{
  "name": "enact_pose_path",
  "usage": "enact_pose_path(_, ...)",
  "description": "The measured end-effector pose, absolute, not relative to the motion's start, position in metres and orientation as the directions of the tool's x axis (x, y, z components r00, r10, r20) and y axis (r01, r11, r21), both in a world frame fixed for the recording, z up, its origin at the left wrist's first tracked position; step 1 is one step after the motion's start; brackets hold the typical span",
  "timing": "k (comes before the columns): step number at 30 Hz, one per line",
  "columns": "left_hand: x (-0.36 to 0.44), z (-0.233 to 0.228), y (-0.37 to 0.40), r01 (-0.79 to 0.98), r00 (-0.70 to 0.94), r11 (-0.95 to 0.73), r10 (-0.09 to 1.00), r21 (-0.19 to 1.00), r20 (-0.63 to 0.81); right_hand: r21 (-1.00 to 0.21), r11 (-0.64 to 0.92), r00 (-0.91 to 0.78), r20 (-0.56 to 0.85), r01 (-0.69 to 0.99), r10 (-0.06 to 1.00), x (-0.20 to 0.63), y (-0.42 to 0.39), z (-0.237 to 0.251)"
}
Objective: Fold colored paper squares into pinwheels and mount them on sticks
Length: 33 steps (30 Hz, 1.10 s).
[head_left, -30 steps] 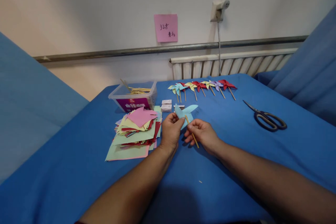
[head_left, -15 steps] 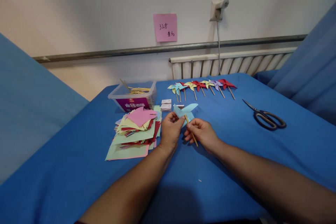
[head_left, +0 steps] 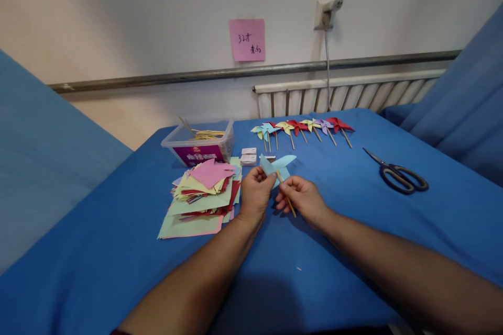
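My left hand [head_left: 255, 194] pinches the edge of a light blue paper pinwheel [head_left: 277, 165] just above the blue table. My right hand [head_left: 303, 199] grips the thin wooden stick [head_left: 291, 208] that runs behind the pinwheel and pokes out below my fingers. Both hands are close together at the table's middle. A pile of coloured paper squares [head_left: 204, 193] lies just left of my left hand.
A row of several finished pinwheels [head_left: 302, 128] lies at the table's far edge. A clear plastic box of sticks [head_left: 200, 144] stands at the back left, small white boxes [head_left: 249, 157] beside it. Black scissors [head_left: 398, 174] lie at the right. A radiator [head_left: 346, 95] lines the wall.
Almost nothing differs: both hands keep their hold on the pinwheel and stick, shifting only very slightly.
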<state>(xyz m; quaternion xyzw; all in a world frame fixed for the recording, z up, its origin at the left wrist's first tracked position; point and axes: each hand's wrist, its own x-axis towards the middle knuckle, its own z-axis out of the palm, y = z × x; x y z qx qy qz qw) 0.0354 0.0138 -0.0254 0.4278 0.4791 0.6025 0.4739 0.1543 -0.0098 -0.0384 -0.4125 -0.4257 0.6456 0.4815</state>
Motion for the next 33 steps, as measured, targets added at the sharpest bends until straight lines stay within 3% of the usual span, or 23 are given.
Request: enact_pose_path(33, 0.0386, -0.018, 0.0092, 0.01, -0.204, -0.175, 0.963, 0.985, 0.173, -0.919, -0.224, -0.203, -0.164, -0.323, 0.965, 0.1577, -0.0107, -0.037)
